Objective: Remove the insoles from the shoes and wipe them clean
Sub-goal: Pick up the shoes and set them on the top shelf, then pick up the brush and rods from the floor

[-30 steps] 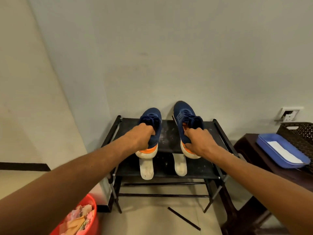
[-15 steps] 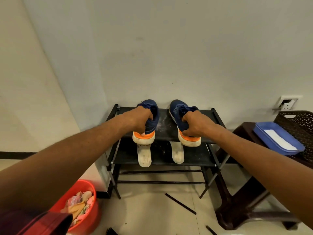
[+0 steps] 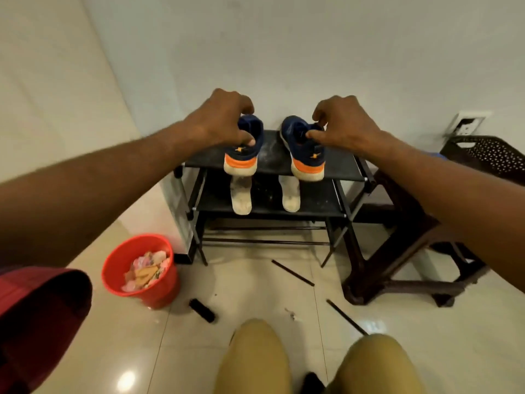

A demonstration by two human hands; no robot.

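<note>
The black shoe rack (image 3: 272, 155) carried it all: left shoe (image 3: 241, 157) and right shoe (image 3: 308, 160) on the top shelf, heels jutting over its front edge, so the openings faced me, I'd say. Beneath, at the lower shelf's front edge, lay the left insole (image 3: 241, 197) and right insole (image 3: 290, 196), out of the shoes and grubby-looking. My left hand (image 3: 218, 118) gripped the left shoe's collar, thumb on the heel and fingers curled over the opening; my right hand (image 3: 343, 120) touched the right collar with its thumb, fingers curled just above, and whether it pinched I couldn't tell.
</note>
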